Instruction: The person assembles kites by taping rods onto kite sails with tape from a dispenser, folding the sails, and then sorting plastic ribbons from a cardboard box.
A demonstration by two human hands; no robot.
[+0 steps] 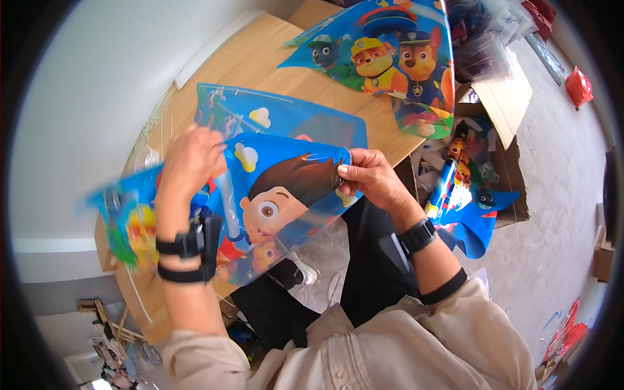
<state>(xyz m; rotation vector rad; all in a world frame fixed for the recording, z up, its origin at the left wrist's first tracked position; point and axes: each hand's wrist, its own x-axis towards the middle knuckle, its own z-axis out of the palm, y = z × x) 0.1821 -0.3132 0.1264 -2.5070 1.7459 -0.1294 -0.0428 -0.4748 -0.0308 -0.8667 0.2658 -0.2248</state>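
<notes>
A thin blue plastic sheet (279, 208), printed with a cartoon face with brown hair and with clouds, hangs tilted between my hands over the table's edge. My right hand (374, 177) pinches its upper right corner between thumb and fingers. At the sheet's upper left edge is my left hand (195, 159), its fingers curled together and slightly blurred; the fingertips are partly hidden. Behind it lies another blue printed sheet (338, 127) with a cloud. A colourful printed part (133, 224) sticks out left of my left wrist, smeared by motion.
More printed sheet with cartoon dogs (370, 62) lies at the far end of the wooden table (253, 52). An open cardboard box (513, 156) on the right holds a rolled printed sheet (452, 166) and scraps. Clear plastic bags (484, 45) are piled behind. A red packet (578, 88) lies on the floor.
</notes>
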